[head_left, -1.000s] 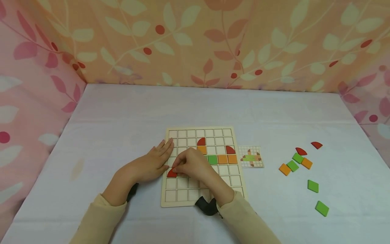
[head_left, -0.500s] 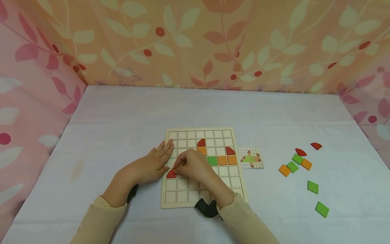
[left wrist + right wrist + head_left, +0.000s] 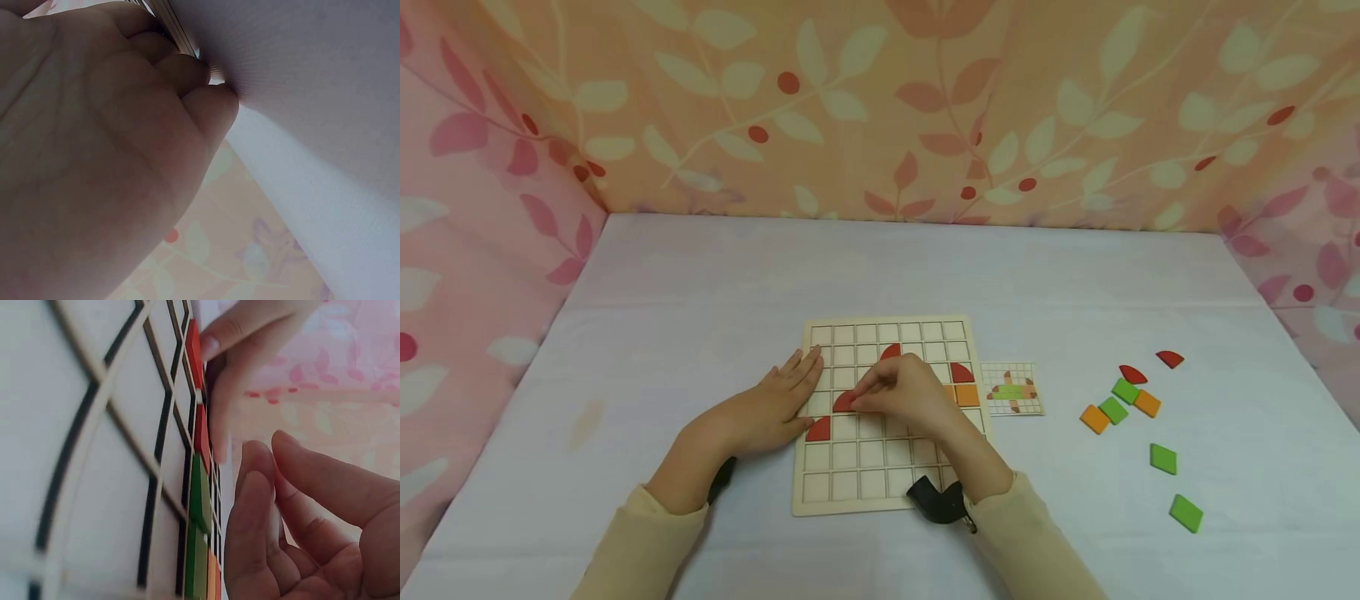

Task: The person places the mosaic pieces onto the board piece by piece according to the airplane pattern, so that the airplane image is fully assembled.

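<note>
Board (image 3: 871,457) has left hand (image 3: 767,410) across its edge, right hand (image 3: 910,393) hovering clear.

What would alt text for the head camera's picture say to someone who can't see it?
A person's right hand is poised over a red quarter-circle on a gridded board; the left hand lies across the board's left edge. A pattern card and loose coloured pieces lie to the right.

Beige gridded brd (image 3: 872,483); red, orange & grn pcs (image 3: 818,429); wht cloth (image 3: 722,275); orange/pink leaf-print bkdrp (image 3: 850,150).
</note>
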`<action>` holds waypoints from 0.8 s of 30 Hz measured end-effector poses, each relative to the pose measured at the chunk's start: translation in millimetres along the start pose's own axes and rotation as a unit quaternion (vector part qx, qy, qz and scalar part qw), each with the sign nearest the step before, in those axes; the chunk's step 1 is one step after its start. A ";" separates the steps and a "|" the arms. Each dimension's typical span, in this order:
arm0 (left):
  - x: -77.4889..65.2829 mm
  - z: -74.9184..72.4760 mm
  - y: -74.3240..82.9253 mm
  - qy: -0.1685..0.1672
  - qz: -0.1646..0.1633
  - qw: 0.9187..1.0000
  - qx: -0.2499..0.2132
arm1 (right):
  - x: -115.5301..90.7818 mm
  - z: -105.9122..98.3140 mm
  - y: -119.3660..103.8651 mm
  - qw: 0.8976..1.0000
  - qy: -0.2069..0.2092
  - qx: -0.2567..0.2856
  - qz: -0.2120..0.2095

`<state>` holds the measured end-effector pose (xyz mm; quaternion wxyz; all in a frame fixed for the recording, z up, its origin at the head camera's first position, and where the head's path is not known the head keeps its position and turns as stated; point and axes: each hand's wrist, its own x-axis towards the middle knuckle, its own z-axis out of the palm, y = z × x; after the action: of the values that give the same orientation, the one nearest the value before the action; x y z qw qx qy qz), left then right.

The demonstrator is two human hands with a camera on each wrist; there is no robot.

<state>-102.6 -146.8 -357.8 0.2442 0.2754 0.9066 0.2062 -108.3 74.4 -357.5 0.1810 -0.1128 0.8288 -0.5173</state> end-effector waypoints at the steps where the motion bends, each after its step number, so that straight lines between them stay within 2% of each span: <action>1: -0.5 0.1 0.1 0.002 0.001 1.000 0.000 | -1.1 -2.3 1.3 1.000 0.001 0.006 0.004; 8: -3.2 1.8 -2.3 0.008 -0.002 1.000 0.003 | -11.8 -20.3 12.1 0.999 -0.003 0.045 0.025; 14: -1.1 2.4 -3.4 0.011 0.008 1.000 0.000 | -27.0 -51.2 27.7 0.997 0.009 0.071 0.026; 24: -0.5 2.2 -2.9 0.016 0.015 1.000 -0.006 | -62.5 -108.6 52.4 0.995 0.073 0.023 0.071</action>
<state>-102.3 -148.8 -360.8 0.2286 0.2843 0.9049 0.2193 -96.7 209.6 -349.8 0.1583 -0.0115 0.8334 -0.5294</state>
